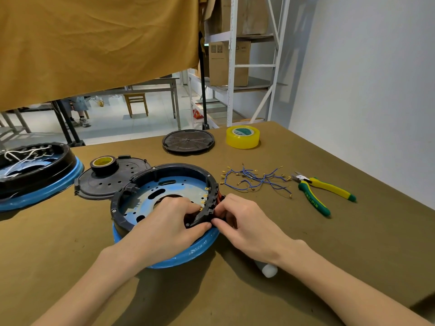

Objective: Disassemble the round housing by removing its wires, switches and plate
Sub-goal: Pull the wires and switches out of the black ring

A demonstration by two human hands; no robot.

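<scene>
Round housing (162, 184): black ring wall on a blue base, lid off, blue metal plate (150, 196) showing inside; it sits near the front middle of the olive surface (306, 267), between our two forearms.

Left hand (169, 222): reaches over the near rim into the housing; fingers curled and pressed against the inside of the right wall, thumb on the rim; what it pinches we cannot tell.

Right hand (240, 217): outside the same stretch of wall, fingertips pinched together on a small red and black switch (221, 201) at the rim, directly opposite the left fingers.

Loose wires (256, 180): blue, with brass terminals, in a tangle on the surface just right of the housing.

Pliers (322, 189): yellow and green handles, lying beyond the wires, apart from them.

Yellow tape roll (243, 136): at the far edge; beside it a black round cover (188, 141).

Second black cover (113, 180): lies behind and left of the housing, touching it, with a dark tape roll (104, 162) on top.

Second housing (35, 170): far left, white wires still inside.

White cylindrical object (268, 270): partly hidden under our right wrist.
</scene>
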